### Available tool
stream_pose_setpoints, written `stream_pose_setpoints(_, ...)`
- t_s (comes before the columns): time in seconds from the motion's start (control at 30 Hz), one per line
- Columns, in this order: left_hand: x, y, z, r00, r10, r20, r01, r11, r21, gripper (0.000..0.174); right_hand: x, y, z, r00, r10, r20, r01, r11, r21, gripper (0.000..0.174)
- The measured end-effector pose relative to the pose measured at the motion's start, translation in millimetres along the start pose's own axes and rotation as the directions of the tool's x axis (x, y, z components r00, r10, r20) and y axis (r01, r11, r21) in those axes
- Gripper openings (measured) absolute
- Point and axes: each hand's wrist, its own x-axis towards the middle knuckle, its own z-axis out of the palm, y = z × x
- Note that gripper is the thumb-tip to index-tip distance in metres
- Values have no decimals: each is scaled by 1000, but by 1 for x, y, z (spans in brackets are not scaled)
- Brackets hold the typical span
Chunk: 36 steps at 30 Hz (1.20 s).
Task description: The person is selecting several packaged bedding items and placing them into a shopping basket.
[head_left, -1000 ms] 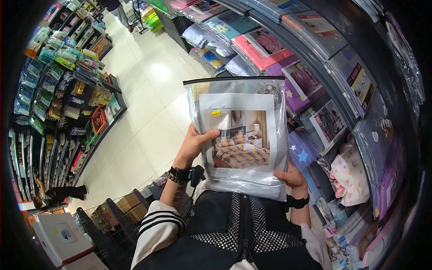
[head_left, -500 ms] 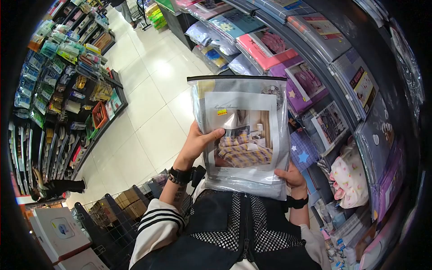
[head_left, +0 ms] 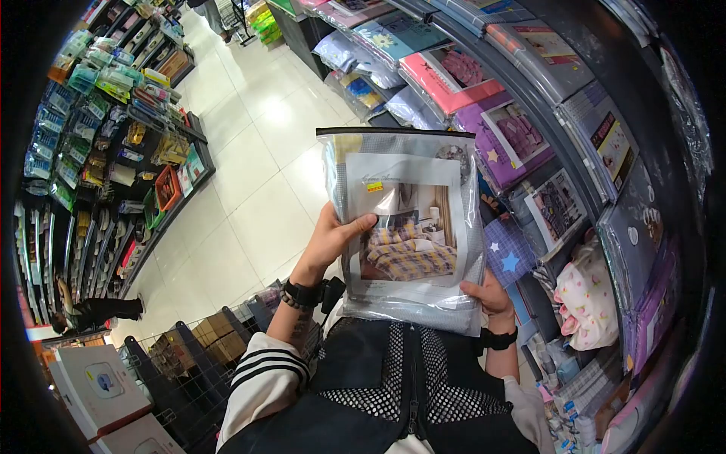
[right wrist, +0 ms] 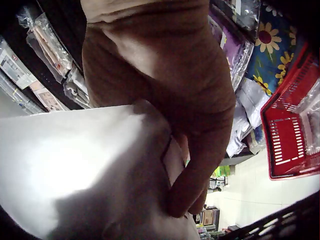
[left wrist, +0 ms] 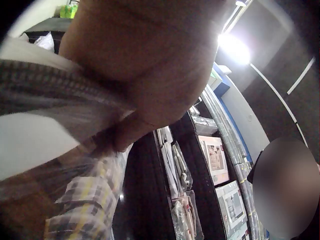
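Observation:
In the head view a packaged bedding set (head_left: 408, 250) stands upright before the chest, in a clear plastic bag with a dark strip along its top edge. Its paper insert pictures a bed in yellow and purple plaid, with a small yellow sticker above. My left hand (head_left: 330, 240) grips the bag's left side, thumb over the front and fingers hidden behind. Lower on the opposite side, my right hand (head_left: 493, 295) holds the edge with its thumb in front. The left wrist view shows the plaid picture (left wrist: 85, 200) below that hand; the right wrist view shows fingers (right wrist: 192, 185) curled at the package's edge.
Shelves of packed bedding (head_left: 522, 136) rise close on the right. A rack of small hanging goods (head_left: 98, 136) lines the left, across the tiled floor (head_left: 249, 144). White boxes (head_left: 102, 386) stand at lower left. A red basket (right wrist: 287, 135) appears in the right wrist view.
The bedding set has shifted slightly right, and its insert leans a little differently. Both hands keep their hold. The aisle and shelves have slid slightly in the head view.

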Motion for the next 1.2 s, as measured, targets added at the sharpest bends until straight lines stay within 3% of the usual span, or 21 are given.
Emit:
stream_pose_setpoints(0.2, 1, -2, -2, 999, -28, 20, 30, 997, -69, 36, -2, 0, -1, 1000, 3, -3, -3, 1000, -16, 67)
stream_pose_setpoints(0.47, 5, -10, -3, 999, -32, -7, 31, 985, -172, 47, -2, -3, -3, 1000, 14, 16, -14, 1000, -5, 64)
stream_pose_setpoints(1.2, 3, -12, 0, 999, -15, -31, 7, 972, -236, 53, 1, -10, 0, 999, 16, 28, -15, 999, -29, 73)
